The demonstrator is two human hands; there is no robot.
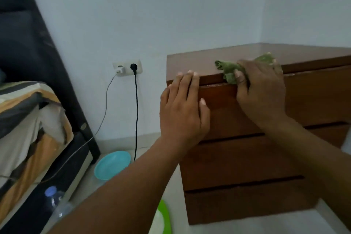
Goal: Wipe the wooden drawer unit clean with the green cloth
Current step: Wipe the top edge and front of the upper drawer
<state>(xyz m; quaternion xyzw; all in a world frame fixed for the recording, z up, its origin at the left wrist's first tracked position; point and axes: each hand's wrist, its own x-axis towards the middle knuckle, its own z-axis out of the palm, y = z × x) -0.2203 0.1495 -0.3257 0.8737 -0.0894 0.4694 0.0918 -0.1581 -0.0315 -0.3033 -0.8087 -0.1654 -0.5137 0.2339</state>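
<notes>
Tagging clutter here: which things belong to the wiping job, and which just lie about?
Job: crumpled green cloth, brown wooden drawer unit, right hand, left hand.
Lying about: round turquoise plate, clear blue-capped plastic bottle, white wall charger, black plug.

On the far wall a double socket (127, 67) holds a white charger (120, 71) on its left and a black plug (133, 66) on its right; a thin pale cable (103, 116) and a black cable (136, 112) hang from them. Below, a turquoise plate (113, 165) lies on the floor beside the dark bed frame (79, 150), with striped bedding (28, 119) at the left. Nearest are a clear bottle (55, 203) with a blue cap and a green-rimmed item (164, 218), perhaps a lid.
</notes>
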